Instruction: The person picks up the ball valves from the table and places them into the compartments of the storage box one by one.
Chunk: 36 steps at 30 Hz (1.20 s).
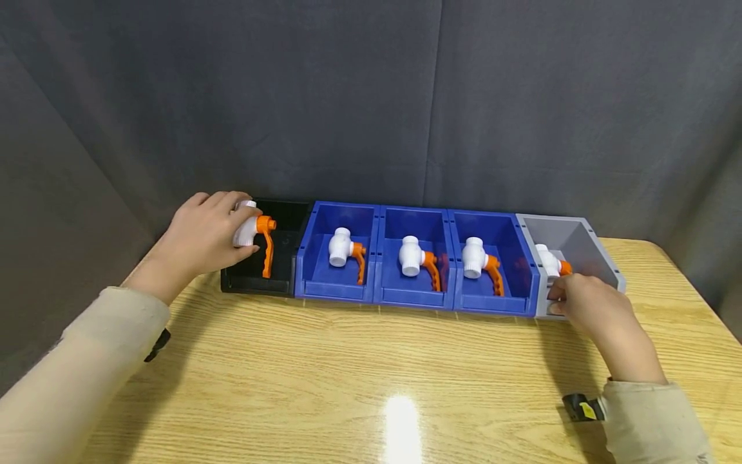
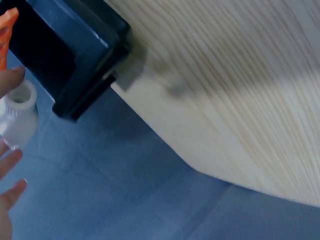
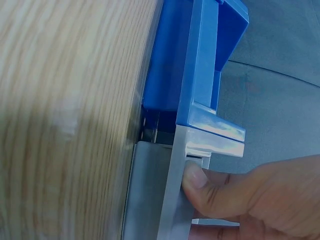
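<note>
In the head view my left hand [image 1: 203, 235] grips a white plastic ball valve [image 1: 245, 225] with an orange lever handle, held over the black bin [image 1: 261, 287]. The left wrist view shows this ball valve [image 2: 20, 117] between thumb and fingers, its open end exposed. My right hand [image 1: 599, 316] reaches over the front of the grey bin [image 1: 603, 254], where another white ball valve [image 1: 547, 261] lies against the fingers. Its lever is mostly hidden behind the hand. In the right wrist view, the thumb [image 3: 197, 182] is just inside the grey front wall; no valve shows there.
Between the black and grey bins stand three blue bins [image 1: 336, 293], each with one white and orange ball valve [image 1: 410, 256]. The row sits on a wooden table [image 1: 324, 374], with a dark grey curtain [image 1: 348, 96] close behind. The table's right edge lies beyond the grey bin.
</note>
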Available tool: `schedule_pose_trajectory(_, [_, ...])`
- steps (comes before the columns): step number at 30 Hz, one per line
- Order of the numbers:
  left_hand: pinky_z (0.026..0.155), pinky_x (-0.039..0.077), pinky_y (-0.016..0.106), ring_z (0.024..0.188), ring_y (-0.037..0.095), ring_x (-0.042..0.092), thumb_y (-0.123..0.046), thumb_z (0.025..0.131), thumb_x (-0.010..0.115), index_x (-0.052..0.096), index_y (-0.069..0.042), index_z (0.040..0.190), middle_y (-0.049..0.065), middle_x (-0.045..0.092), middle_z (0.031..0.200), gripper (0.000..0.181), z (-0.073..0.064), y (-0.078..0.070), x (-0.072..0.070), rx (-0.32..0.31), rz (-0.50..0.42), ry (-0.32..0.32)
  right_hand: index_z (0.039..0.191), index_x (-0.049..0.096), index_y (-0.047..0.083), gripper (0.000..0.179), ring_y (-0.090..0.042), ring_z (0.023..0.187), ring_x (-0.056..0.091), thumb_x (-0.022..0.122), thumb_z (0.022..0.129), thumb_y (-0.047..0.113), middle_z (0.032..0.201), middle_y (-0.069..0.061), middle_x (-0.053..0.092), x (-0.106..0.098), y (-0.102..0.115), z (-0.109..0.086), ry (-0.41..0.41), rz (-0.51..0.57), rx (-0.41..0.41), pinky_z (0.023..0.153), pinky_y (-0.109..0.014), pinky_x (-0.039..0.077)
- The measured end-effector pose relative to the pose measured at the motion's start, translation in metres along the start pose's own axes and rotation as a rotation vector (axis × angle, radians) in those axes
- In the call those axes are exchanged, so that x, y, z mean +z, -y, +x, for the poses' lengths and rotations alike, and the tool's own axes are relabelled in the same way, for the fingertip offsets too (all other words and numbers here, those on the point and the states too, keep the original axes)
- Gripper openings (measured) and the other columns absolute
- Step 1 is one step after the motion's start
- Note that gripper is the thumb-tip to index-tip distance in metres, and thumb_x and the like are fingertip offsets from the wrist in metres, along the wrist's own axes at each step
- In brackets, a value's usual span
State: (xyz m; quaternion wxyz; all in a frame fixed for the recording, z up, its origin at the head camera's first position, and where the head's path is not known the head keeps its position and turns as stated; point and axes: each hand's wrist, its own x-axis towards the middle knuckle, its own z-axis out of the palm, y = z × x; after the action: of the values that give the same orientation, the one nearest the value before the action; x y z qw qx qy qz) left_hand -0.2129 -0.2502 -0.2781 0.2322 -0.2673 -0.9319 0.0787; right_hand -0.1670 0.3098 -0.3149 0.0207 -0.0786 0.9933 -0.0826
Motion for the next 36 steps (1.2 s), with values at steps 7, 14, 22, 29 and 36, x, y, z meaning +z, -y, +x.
schedule_pose_trajectory(7, [0.088, 0.046, 0.052, 0.111, 0.039, 0.056, -0.036, 0.072, 0.087, 0.066, -0.006, 0.118, 0.021, 0.059, 0.124, 0.058, 0.008, -0.007, 0.012, -0.049, 0.006, -0.027, 0.091, 0.071, -0.001, 0.012, -0.036, 0.08, 0.061, 0.077, 0.082, 0.005, 0.091, -0.021, 0.069, 0.001, 0.0, 0.0, -0.004, -0.006, -0.007, 0.065, -0.058, 0.05])
schedule_pose_trajectory(14, [0.091, 0.045, 0.053, 0.113, 0.039, 0.054, -0.036, 0.075, 0.084, 0.066, -0.006, 0.12, 0.022, 0.057, 0.125, 0.056, 0.016, -0.014, 0.018, -0.076, 0.006, 0.064, 0.09, 0.07, 0.0, 0.011, -0.036, 0.079, 0.062, 0.077, 0.082, 0.005, 0.09, -0.02, 0.069, 0.001, -0.001, -0.001, -0.011, -0.006, -0.013, 0.063, -0.057, 0.05])
schedule_pose_trajectory(22, [0.091, 0.045, 0.054, 0.111, 0.038, 0.053, -0.032, 0.076, 0.085, 0.065, -0.005, 0.122, 0.021, 0.057, 0.123, 0.058, 0.024, -0.018, 0.021, -0.145, -0.033, 0.216, 0.092, 0.07, -0.001, 0.013, -0.035, 0.078, 0.061, 0.077, 0.082, 0.004, 0.091, -0.021, 0.069, 0.001, 0.001, -0.001, -0.003, -0.011, -0.006, 0.066, -0.058, 0.05])
schedule_pose_trajectory(29, [0.09, 0.046, 0.053, 0.112, 0.038, 0.053, -0.032, 0.075, 0.085, 0.066, -0.006, 0.121, 0.02, 0.057, 0.124, 0.056, 0.028, -0.022, 0.027, -0.133, -0.049, 0.266, 0.091, 0.07, -0.001, 0.013, -0.035, 0.078, 0.06, 0.077, 0.082, 0.004, 0.09, -0.021, 0.069, 0.0, 0.002, 0.0, -0.001, -0.017, -0.006, 0.066, -0.058, 0.05])
schedule_pose_trajectory(36, [0.097, 0.044, 0.054, 0.114, 0.037, 0.052, -0.033, 0.077, 0.085, 0.066, -0.006, 0.12, 0.019, 0.057, 0.124, 0.055, 0.036, -0.029, 0.034, -0.119, -0.021, 0.328, 0.092, 0.07, -0.002, 0.014, -0.035, 0.078, 0.061, 0.077, 0.082, 0.004, 0.09, -0.021, 0.069, 0.0, 0.001, 0.0, -0.002, -0.014, -0.009, 0.066, -0.057, 0.051])
